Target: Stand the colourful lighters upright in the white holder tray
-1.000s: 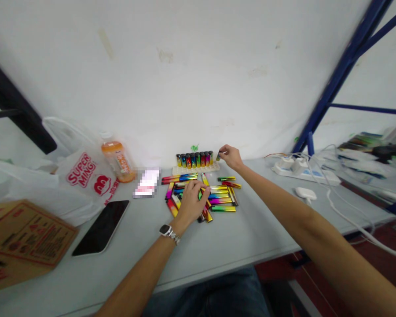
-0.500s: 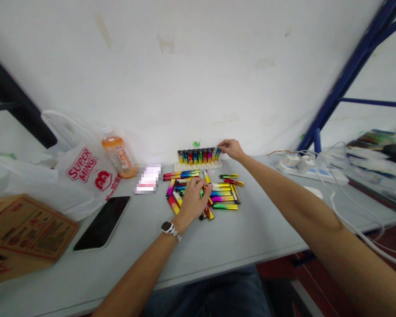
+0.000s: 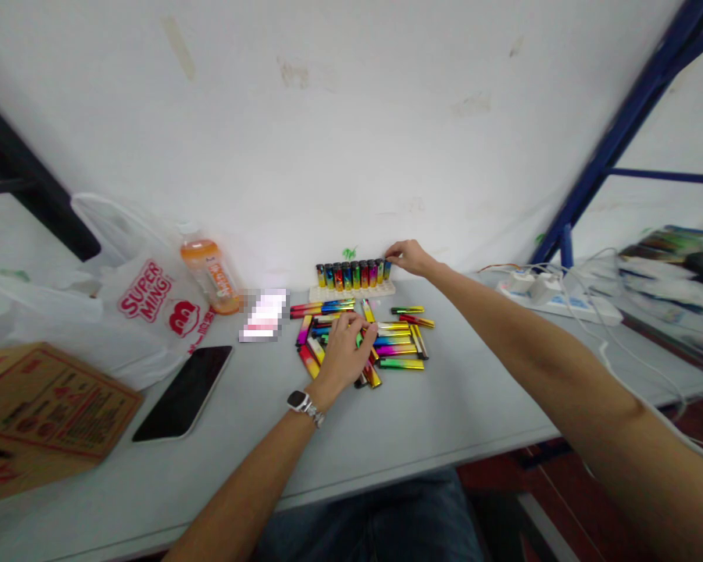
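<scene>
A row of shiny lighters with dark tops stands upright in a white holder with holes against the wall. At the row's right end, my right hand pinches the top of a blue and yellow lighter, which is upright in line with the others. More multicoloured lighters lie loose in a pile in front of the holder. Over the middle of that pile rests my left hand, fingers loosely spread and slightly bent, hiding some lighters beneath it.
To the left are a phone, a blurred-out bright item, an orange drink bottle, a white plastic bag and a cardboard box. A power strip with cables lies at the right beside a blue metal frame.
The lighter in my right hand has gone from tilted to upright at the row's right end. My left hand has stayed over the pile.
</scene>
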Action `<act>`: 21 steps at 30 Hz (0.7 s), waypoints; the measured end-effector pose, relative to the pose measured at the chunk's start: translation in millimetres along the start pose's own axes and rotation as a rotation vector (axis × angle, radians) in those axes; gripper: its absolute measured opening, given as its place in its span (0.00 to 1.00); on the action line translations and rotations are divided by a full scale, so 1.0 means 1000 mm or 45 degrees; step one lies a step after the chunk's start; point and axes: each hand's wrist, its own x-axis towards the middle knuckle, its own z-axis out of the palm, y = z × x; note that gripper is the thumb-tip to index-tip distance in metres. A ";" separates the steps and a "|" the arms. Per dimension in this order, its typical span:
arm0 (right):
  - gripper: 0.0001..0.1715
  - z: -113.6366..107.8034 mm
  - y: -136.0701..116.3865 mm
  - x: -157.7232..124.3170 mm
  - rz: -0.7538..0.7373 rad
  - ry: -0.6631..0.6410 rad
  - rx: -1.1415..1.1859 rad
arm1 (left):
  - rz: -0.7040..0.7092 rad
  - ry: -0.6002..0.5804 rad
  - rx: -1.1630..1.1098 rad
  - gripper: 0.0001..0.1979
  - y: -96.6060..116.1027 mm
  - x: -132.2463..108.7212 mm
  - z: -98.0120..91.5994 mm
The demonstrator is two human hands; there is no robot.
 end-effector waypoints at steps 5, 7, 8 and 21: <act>0.09 0.001 0.000 0.002 0.010 -0.006 -0.014 | -0.008 -0.019 0.000 0.16 0.001 0.000 -0.001; 0.09 0.003 0.001 0.002 0.025 -0.015 -0.032 | -0.015 -0.017 0.000 0.16 0.002 0.000 -0.001; 0.10 0.005 0.001 0.002 0.032 -0.021 -0.040 | -0.018 -0.017 0.001 0.16 0.002 0.000 -0.001; 0.32 0.039 -0.017 -0.056 0.221 -0.014 -0.563 | -0.008 -0.007 0.014 0.15 0.001 0.000 0.000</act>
